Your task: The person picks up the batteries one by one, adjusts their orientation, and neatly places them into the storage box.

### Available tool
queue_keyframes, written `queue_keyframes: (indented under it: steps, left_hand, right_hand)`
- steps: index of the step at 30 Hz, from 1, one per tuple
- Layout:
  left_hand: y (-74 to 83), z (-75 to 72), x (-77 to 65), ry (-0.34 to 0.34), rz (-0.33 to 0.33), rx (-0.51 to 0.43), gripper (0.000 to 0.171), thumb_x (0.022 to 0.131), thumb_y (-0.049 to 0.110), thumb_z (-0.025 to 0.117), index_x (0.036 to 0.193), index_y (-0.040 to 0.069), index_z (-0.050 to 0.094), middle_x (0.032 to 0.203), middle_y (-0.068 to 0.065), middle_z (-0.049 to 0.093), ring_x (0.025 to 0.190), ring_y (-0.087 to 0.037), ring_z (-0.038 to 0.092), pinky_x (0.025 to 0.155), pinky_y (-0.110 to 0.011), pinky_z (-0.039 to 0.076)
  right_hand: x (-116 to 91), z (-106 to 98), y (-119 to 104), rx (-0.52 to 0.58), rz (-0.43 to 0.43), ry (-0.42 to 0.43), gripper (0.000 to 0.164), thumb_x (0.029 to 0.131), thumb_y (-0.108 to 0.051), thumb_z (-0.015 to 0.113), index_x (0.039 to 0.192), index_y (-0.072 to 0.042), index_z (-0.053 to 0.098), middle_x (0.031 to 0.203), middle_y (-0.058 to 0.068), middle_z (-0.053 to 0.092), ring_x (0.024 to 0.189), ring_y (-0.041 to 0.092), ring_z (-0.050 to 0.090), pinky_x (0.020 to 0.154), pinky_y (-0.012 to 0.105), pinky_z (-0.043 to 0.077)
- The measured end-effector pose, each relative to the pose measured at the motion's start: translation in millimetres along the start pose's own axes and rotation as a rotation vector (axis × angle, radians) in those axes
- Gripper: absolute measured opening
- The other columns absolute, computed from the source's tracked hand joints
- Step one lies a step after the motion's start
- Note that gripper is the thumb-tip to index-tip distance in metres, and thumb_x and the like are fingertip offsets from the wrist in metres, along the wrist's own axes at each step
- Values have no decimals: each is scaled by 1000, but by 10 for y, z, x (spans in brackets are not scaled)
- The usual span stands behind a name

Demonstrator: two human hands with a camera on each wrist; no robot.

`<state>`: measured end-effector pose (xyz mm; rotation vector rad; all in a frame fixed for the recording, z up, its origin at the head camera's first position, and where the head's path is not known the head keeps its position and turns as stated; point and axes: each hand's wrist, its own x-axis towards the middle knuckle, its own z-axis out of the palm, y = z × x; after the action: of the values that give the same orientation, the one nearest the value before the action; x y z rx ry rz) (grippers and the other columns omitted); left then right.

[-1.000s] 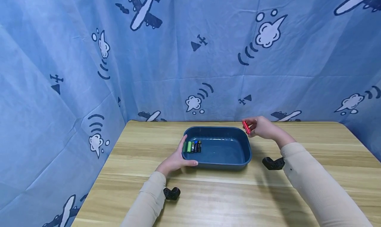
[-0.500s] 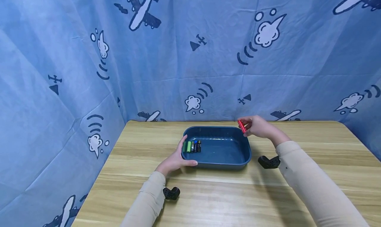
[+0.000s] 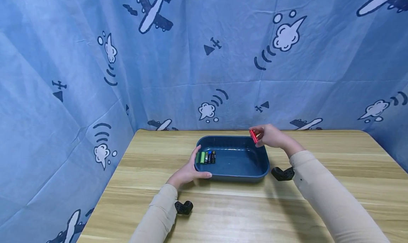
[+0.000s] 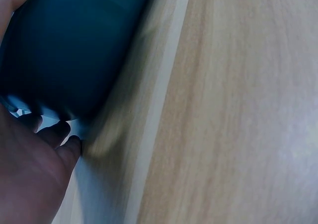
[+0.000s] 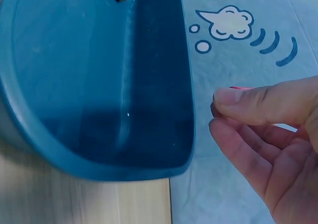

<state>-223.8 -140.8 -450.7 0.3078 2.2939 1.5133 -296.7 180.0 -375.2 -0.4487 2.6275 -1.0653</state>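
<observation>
My right hand (image 3: 271, 136) pinches a red battery (image 3: 253, 136) between thumb and fingers, over the far right corner of a dark blue plastic bin (image 3: 242, 161). In the right wrist view the thumb and fingers hide all but a red sliver of it. At the bin's left end my left hand (image 3: 187, 169) holds the corner, thumb along the front wall and fingers by the left side. Inside, near that end, lie a green battery (image 3: 202, 158) and several dark batteries (image 3: 209, 157), side by side in a row.
The bin stands on a wood-grain table (image 3: 229, 211). Behind the table's far edge hangs a blue curtain (image 3: 178, 66) with airplane prints. A black wrist mount (image 3: 183, 207) sticks out at the left sleeve, another black mount (image 3: 282, 174) at the right.
The right hand has moved left with the red battery, from beside the bin's right rim to over its far right corner. The left hand and the batteries in the bin stay put.
</observation>
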Motion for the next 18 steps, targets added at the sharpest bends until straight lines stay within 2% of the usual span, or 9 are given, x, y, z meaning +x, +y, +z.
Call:
queue_keyframes:
  steps: [2, 9, 18]
  left_hand:
    - [-1, 2, -1, 3, 5, -1, 108, 75, 22, 79, 149, 26, 0, 152, -21, 7, 132, -47, 17, 102, -62, 19]
    - [-198, 22, 112, 27, 7, 15, 110, 72, 30, 81, 146, 41, 0, 152, -16, 9, 133, -44, 18, 102, -61, 19]
    - [-208, 18, 121, 27, 7, 21, 108, 71, 34, 80, 145, 42, 2, 152, -16, 11, 133, -42, 19, 103, -60, 19]
  right_hand:
    - [14, 17, -24, -1, -2, -6, 65, 71, 13, 69, 131, 10, 44, 111, 27, 57, 93, 32, 60, 74, 37, 53]
    - [79, 85, -95, 0, 5, -20, 65, 72, 14, 69, 132, 9, 44, 112, 26, 56, 94, 31, 59, 74, 36, 53]
    - [153, 171, -169, 24, -16, -42, 65, 70, 15, 69, 131, 9, 45, 113, 27, 57, 95, 33, 60, 74, 36, 53]
